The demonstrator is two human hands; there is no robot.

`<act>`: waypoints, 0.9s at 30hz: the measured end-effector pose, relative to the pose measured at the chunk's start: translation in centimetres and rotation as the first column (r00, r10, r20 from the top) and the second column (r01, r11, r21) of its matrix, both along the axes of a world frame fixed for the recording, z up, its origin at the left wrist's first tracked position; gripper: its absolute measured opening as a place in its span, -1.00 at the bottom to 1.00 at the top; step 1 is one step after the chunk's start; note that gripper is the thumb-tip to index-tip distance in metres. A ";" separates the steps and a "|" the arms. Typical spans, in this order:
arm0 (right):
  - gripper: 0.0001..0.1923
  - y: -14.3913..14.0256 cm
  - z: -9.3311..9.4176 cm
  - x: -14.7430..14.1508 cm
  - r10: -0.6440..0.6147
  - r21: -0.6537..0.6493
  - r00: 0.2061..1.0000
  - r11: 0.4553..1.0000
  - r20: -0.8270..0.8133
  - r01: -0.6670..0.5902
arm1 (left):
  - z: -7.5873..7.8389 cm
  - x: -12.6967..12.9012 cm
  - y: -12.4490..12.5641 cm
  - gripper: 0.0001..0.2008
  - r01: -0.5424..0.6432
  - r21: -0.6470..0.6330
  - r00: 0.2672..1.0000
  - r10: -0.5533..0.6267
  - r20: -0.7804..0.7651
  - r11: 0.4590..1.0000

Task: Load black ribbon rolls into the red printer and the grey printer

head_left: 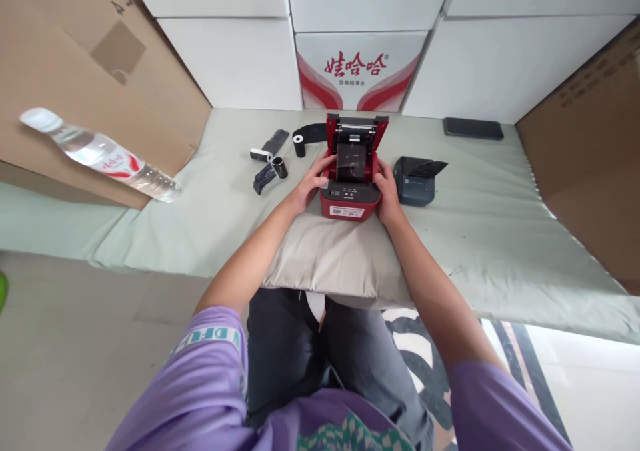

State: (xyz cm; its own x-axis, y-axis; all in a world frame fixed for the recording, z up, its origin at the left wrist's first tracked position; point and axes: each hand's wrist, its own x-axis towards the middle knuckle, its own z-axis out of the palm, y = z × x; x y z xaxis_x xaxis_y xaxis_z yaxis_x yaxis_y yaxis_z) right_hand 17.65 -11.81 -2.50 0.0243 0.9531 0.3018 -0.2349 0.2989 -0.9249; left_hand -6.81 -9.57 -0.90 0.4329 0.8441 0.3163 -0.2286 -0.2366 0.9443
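**Both hands on an open red label printer**

Head view: I look down past purple sleeves at two bare forearms reaching forward. My left hand (311, 183) presses against the left side of a small red printer (351, 171), fingers curled up toward its open compartment; my right hand (387, 194) cups the right side. The hands are apart, with the printer clamped between them. Its lid stands upright, and a dark, glossy ribbon shows inside. The printer sits at the far edge of a beige pillow (335, 258), in the middle of the surface, straight ahead of me.

To do this step well, I judge that the grip should stay even on both sides so the body does not slide on the soft pillow, with fingertips kept off the ribbon.

The surface is a pale green sheet (500, 238) over a low platform. Left of the printer lie loose black ribbon rolls (280, 158); just right of it sits a dark grey printer (415, 179), and farther back a black phone (473, 128). A water bottle (100, 152) leans at far left against brown cardboard (75, 58). White cartons (235, 58) are stacked behind, one printed in red. The floor below is pale tile.
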 end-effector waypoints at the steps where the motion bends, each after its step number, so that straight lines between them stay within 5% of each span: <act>1: -0.19 0.1 -0.1 0.0 -0.004 0.000 1.000 1.000 0.004 0.004 | 0.0 0.0 0.1 -0.26 -0.019 0.011 1.000 0.019 -0.019 1.000; 7: -0.18 0.2 -0.1 0.1 0.000 0.002 0.999 1.000 0.032 0.000 | 1.2 0.1 -0.7 -0.28 -0.166 0.204 0.957 0.208 -0.204 0.965; 12: -0.15 0.3 0.1 0.0 -0.003 -0.004 0.999 1.000 0.045 0.004 | 6.1 0.2 -3.8 -0.29 -0.137 0.530 0.899 0.329 -0.288 0.837; 16: -0.11 0.2 0.5 -0.2 -0.001 -0.012 1.000 1.000 0.028 0.002 | 9.9 0.6 -3.6 -0.50 -0.171 0.494 0.818 0.402 -0.411 0.852; 19: -0.10 0.0 0.9 -0.4 -0.019 -0.040 1.000 0.999 -0.001 0.019 | 12.4 1.8 -1.8 -0.75 -0.084 0.423 0.637 0.375 -0.673 0.902; 22: -0.10 -0.2 1.3 -0.4 -0.021 -0.073 1.000 0.997 -0.016 0.019 | 14.1 4.0 -0.8 -0.87 0.011 0.410 0.334 0.383 -0.861 0.912; 25: -0.11 -0.3 1.4 -0.3 -0.005 -0.087 1.000 0.996 -0.026 0.003 | 14.2 6.3 -0.7 -0.75 0.052 0.416 0.061 0.413 -0.909 0.908; 27: -0.14 -0.3 1.4 -0.3 -0.002 -0.084 1.000 0.996 -0.010 0.001 | 13.6 7.2 -0.7 -0.70 0.052 0.406 0.000 0.407 -0.913 0.912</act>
